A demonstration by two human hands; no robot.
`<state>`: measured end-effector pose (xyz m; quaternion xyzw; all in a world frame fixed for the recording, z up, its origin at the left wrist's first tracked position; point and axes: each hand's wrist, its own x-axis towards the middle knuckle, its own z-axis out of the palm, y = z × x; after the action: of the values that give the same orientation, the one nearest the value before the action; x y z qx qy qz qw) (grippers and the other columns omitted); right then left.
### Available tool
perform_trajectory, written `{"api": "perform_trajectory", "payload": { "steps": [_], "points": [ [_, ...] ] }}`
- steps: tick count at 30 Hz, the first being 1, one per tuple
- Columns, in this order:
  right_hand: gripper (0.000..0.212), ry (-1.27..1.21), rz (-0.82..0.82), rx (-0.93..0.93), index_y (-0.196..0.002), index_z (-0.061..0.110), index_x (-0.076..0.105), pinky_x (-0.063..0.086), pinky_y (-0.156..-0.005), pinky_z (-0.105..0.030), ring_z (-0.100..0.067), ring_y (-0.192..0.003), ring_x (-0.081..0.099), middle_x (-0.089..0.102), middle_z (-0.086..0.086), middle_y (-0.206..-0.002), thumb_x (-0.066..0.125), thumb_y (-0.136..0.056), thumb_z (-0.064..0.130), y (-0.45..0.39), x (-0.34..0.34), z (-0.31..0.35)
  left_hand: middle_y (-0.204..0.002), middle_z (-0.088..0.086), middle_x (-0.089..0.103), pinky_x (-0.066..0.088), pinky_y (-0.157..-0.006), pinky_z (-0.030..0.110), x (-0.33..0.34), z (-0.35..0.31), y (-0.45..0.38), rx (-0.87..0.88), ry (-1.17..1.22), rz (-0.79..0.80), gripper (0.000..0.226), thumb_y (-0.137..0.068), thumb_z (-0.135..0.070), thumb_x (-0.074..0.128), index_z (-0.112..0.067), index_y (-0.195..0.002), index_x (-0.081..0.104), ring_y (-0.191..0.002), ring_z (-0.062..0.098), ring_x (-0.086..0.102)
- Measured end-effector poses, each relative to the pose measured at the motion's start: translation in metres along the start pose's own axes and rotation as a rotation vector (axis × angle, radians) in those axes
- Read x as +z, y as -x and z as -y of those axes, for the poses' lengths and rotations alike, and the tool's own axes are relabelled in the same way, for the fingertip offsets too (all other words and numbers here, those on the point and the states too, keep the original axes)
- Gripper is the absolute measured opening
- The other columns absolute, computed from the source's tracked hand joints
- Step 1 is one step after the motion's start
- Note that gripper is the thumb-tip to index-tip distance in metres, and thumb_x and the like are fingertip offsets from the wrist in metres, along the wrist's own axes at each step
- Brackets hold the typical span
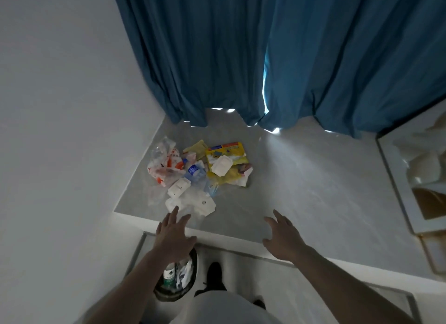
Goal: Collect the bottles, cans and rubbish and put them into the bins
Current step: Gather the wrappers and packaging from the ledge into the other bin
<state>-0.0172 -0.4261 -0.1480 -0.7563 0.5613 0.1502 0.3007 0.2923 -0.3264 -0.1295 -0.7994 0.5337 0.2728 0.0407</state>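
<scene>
The rubbish heap (pixel 196 174) lies on the grey ledge (pixel 313 191) near the wall, straight ahead of the left hand (pixel 175 234), whose grip is wide, fingers spread just short of the nearest white wrapper (pixel 193 204). The right hand (pixel 282 237), likewise open and empty, hovers well apart to the right, so the left is nearer. The bin (pixel 177 294) stands on the floor under the left forearm.

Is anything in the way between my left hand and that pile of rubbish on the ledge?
Nothing visible. The left hand hovers open just short of the rubbish pile, with only bare ledge between them.
</scene>
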Motion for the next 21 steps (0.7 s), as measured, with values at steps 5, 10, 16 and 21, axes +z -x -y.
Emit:
{"api": "perform_trajectory", "payload": {
  "steps": [5, 10, 16, 21],
  "points": [
    [0.074, -0.016, 0.005, -0.042, -0.158, 0.029, 0.024, 0.027, -0.121, -0.044, -0.028, -0.154, 0.013, 0.002, -0.001, -0.17, 0.058, -0.094, 0.044, -0.035, -0.016, 0.011, -0.17, 0.003, -0.001, 0.016, -0.125, 0.045, -0.016, 0.016, -0.04, -0.082, 0.023, 0.017, 0.078, -0.089, -0.051, 0.061, -0.036, -0.158, 0.027, -0.155, 0.029, 0.007],
    [0.074, -0.002, 0.039, -0.014, -0.158, 0.029, 0.023, 0.027, -0.121, -0.044, -0.029, -0.154, 0.012, 0.001, -0.001, -0.169, 0.057, -0.094, 0.045, -0.08, -0.031, 0.022, -0.17, 0.004, 0.001, 0.021, -0.124, 0.047, -0.033, 0.021, -0.099, -0.109, 0.066, 0.075, 0.076, -0.089, -0.05, 0.061, -0.036, -0.157, 0.03, -0.155, 0.03, 0.011],
    [0.071, -0.032, 0.067, 0.04, -0.158, 0.028, 0.023, 0.03, -0.12, -0.044, -0.027, -0.154, 0.013, 0.0, 0.001, -0.169, 0.057, -0.097, 0.044, -0.148, -0.035, 0.042, -0.17, -0.001, 0.006, 0.027, -0.12, 0.048, -0.038, 0.021, -0.179, -0.112, 0.126, 0.189, 0.063, -0.092, -0.045, 0.057, -0.039, -0.151, 0.038, -0.153, 0.031, 0.016],
    [0.071, -0.062, 0.101, 0.084, -0.158, 0.028, 0.025, 0.033, -0.119, -0.044, -0.028, -0.153, 0.017, 0.005, 0.001, -0.169, 0.058, -0.096, 0.04, -0.197, -0.03, 0.055, -0.169, 0.0, 0.008, 0.033, -0.118, 0.044, -0.03, 0.027, -0.235, -0.124, 0.092, 0.306, 0.06, -0.093, -0.041, 0.055, -0.038, -0.151, 0.039, -0.15, 0.032, 0.021]
  ]
}}
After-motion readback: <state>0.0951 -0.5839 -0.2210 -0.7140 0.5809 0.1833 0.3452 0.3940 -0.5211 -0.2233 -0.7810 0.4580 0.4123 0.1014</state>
